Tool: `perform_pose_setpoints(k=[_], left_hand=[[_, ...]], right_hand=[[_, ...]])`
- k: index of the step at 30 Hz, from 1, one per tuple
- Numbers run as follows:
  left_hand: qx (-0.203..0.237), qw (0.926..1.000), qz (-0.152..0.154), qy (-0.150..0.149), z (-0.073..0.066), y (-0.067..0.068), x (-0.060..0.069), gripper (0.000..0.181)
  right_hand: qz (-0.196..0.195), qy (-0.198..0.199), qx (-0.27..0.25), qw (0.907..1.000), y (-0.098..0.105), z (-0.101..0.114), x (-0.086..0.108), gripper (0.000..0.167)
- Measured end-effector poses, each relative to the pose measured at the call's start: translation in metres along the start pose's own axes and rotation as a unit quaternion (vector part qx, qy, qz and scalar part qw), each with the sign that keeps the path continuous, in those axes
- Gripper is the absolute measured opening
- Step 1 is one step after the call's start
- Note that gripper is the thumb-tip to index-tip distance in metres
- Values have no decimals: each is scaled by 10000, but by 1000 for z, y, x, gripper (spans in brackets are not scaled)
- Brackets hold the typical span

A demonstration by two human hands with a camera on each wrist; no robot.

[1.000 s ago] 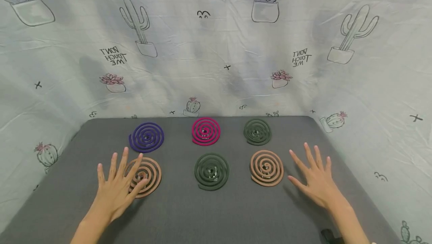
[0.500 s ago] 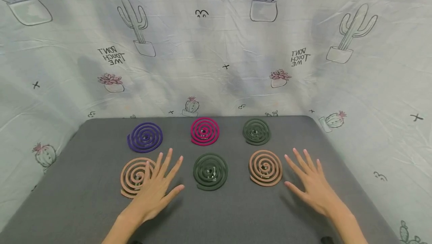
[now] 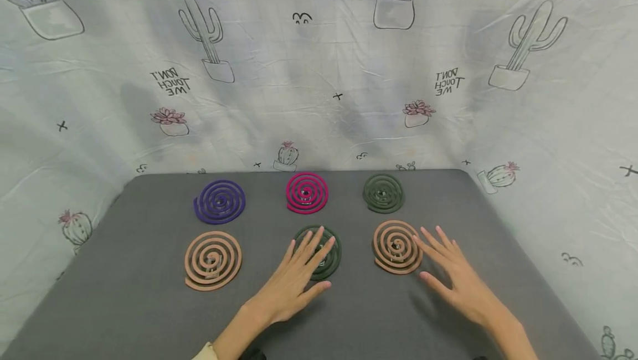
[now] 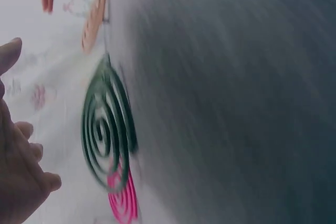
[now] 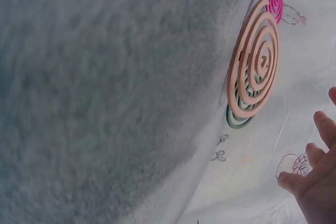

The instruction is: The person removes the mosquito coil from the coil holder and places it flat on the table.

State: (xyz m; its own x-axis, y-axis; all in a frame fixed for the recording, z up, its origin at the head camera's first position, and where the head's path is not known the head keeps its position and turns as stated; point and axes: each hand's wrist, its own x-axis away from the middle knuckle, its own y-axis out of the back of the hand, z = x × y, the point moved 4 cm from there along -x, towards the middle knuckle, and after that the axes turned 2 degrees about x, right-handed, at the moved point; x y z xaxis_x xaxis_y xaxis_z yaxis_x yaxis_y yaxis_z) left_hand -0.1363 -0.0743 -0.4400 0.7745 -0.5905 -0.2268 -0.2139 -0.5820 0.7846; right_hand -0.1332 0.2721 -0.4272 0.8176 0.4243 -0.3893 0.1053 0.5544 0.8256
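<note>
In the head view my left hand point(image 3: 294, 282) hovers over the front middle dark green mosquito coil point(image 3: 338, 255), covering part of it. Its fingers are spread and grip nothing. Beside the front right tan mosquito coil point(image 3: 396, 246) is my right hand point(image 3: 458, 279), also with fingers extended; one fingertip overlaps the coil's right edge. Whether it touches cannot be told. The left wrist view shows the green coil point(image 4: 100, 129) apart from the left fingers. In the right wrist view the tan coil point(image 5: 262, 61) lies clear of the right fingers.
A front left tan coil point(image 3: 213, 260) lies on the grey table point(image 3: 149, 315). Along the back are a purple coil point(image 3: 220, 201), a pink coil point(image 3: 307, 193) and another dark green coil point(image 3: 383, 193). A white cactus-print cloth point(image 3: 279, 72) hangs behind and at the sides.
My left hand has swept right, from the front left tan coil to the front middle green one. The right hand has shifted slightly left, closer to its tan coil. The coils stay put.
</note>
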Motion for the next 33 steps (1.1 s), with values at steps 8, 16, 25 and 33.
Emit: perform_pose_setpoints(k=[8, 16, 25, 33], left_hand=[[850, 9919, 938, 48, -31, -21, -30, 78], [1557, 9843, 815, -151, -18, -57, -51, 82], [2287, 9732, -244, -79, 28, -102, -83, 88], [2015, 9776, -596, 121, 23, -100, -104, 79]], right_hand=[[159, -82, -988, 9949, 3, 0, -2, 70], [615, 110, -2123, 9752, 8, -9, -12, 57], [1045, -80, -3948, 9128, 10, -31, -19, 46], [1061, -424, -4210, 8998, 6, -49, -18, 43]])
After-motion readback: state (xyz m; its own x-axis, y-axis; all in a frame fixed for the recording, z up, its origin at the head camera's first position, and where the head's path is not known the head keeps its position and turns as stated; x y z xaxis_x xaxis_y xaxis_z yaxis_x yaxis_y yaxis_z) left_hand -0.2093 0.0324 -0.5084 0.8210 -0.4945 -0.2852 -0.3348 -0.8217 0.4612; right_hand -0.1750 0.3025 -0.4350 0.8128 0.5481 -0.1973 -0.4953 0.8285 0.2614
